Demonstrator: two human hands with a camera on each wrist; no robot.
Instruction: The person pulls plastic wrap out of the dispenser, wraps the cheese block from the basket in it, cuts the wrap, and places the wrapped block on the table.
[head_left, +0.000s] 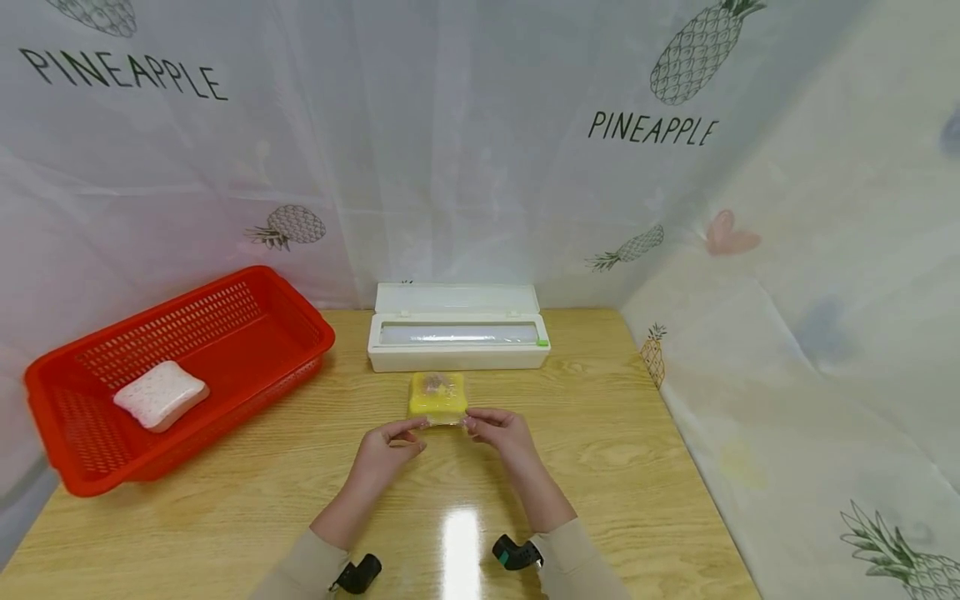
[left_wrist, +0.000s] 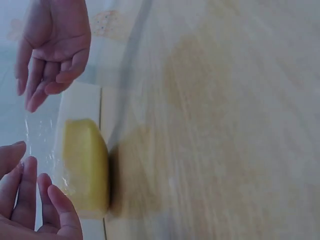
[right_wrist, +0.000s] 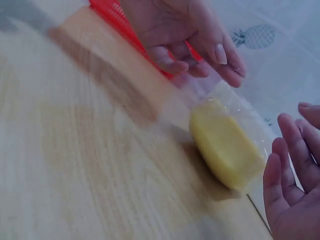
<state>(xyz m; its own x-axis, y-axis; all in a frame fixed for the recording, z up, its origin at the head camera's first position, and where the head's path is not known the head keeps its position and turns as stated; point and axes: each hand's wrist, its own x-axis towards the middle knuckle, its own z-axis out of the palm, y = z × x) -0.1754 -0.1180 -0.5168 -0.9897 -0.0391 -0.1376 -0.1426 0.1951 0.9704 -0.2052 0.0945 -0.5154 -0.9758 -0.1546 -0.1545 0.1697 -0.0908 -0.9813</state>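
Observation:
A yellow block (head_left: 437, 395), like a bar of soap or a sponge, lies on the wooden table with clear plastic film (left_wrist: 42, 132) over it. At its near left corner my left hand (head_left: 385, 450) pinches an edge of the film between thumb and forefinger. My right hand (head_left: 507, 435) pinches the same edge at the right corner, its other fingers loosely bent in the right wrist view. Between both hands the film stretches, thin and shiny. Just behind the block stands a white cling film dispenser (head_left: 457, 359), its lid raised.
To the left sits a red plastic basket (head_left: 247, 379) with slotted walls, holding a whitish block (head_left: 161, 395) with faint specks. A pineapple-print curtain (head_left: 450, 167) hangs behind the table and along its right side. A camera is strapped to each wrist.

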